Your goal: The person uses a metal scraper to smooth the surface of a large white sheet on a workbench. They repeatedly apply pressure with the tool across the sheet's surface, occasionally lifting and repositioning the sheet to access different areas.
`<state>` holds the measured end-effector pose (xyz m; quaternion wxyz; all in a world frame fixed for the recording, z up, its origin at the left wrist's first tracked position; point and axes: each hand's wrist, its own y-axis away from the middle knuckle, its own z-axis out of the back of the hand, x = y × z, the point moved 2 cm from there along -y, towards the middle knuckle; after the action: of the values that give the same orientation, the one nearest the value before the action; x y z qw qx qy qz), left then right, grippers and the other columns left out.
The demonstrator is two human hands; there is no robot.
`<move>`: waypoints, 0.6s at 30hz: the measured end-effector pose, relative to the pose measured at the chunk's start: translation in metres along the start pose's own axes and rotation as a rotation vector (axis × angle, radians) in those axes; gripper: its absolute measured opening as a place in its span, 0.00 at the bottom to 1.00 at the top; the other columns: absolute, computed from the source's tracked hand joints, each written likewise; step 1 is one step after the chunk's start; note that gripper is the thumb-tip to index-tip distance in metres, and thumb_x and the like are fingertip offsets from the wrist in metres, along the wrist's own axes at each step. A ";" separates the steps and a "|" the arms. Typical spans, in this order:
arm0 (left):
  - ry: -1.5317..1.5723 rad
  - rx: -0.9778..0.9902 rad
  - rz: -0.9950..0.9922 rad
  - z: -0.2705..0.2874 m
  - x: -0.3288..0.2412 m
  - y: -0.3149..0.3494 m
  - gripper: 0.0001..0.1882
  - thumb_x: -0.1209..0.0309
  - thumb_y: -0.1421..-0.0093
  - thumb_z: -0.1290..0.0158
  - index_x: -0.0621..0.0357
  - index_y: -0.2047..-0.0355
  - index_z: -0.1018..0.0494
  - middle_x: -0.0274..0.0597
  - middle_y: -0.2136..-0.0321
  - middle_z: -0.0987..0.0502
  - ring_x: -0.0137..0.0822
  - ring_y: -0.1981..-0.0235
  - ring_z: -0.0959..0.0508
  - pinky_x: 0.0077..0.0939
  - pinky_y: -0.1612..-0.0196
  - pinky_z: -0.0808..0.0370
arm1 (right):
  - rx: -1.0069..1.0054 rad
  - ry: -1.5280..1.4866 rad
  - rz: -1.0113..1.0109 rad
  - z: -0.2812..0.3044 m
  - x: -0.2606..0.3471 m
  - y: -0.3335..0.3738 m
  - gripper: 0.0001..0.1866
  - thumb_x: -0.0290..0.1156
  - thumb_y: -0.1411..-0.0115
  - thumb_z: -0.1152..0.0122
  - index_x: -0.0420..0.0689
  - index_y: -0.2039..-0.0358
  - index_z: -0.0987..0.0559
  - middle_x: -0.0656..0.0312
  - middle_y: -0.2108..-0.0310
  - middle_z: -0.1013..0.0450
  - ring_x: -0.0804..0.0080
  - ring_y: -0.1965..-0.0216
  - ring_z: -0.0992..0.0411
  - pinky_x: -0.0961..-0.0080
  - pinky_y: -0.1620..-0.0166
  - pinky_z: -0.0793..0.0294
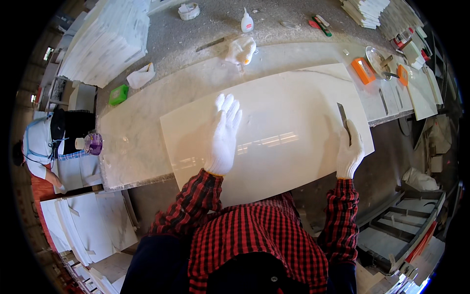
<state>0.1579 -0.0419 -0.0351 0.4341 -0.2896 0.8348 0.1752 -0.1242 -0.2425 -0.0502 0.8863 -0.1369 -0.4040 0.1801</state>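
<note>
A glossy cream-white stone slab lies at a slant on the workbench in front of me, its near edge jutting out past the bench toward my body. My left hand, in a white knit glove, is stretched out over the slab's left part with nothing in it. Over the right end, my gloved right hand is closed round a thin dark flat metal strip that sticks out beyond the fingers. Whether the strip touches the slab, I cannot tell.
A crumpled white cloth and a white squeeze bottle are beyond the slab. An orange box and metal bowl stand far right. Tall tile stacks and a green box are left. Another person works at far left.
</note>
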 end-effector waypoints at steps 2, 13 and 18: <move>0.194 -0.106 0.040 -0.005 -0.006 0.004 0.33 0.62 0.21 0.61 0.60 0.23 0.57 0.52 0.25 0.50 0.48 0.24 0.46 0.45 0.22 0.48 | 0.013 0.000 -0.033 0.001 0.002 0.000 0.16 0.30 0.34 0.36 0.39 0.47 0.17 0.52 0.53 0.17 0.57 0.51 0.20 0.66 0.46 0.24; 0.880 -0.005 0.110 -0.036 -0.030 0.026 0.25 0.65 0.24 0.53 0.61 0.32 0.41 0.51 0.37 0.31 0.44 0.43 0.29 0.36 0.43 0.26 | 0.260 -1.320 -0.945 -0.048 0.135 0.046 0.08 0.36 0.27 0.41 0.46 0.55 0.23 0.75 0.71 0.34 0.89 0.76 0.40 0.87 0.77 0.40; 0.549 -0.165 0.112 -0.038 -0.016 0.058 0.30 0.62 0.22 0.59 0.60 0.25 0.49 0.51 0.30 0.37 0.44 0.31 0.35 0.36 0.33 0.30 | 0.453 -1.604 -1.165 -0.084 0.223 0.047 0.12 0.44 0.27 0.41 0.49 0.55 0.23 0.72 0.72 0.32 0.86 0.77 0.37 0.86 0.77 0.36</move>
<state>0.1049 -0.0119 0.0019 0.1565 -0.3141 0.9187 0.1811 0.0662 -0.1132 0.0265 0.3088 0.4137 -0.8397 -0.1687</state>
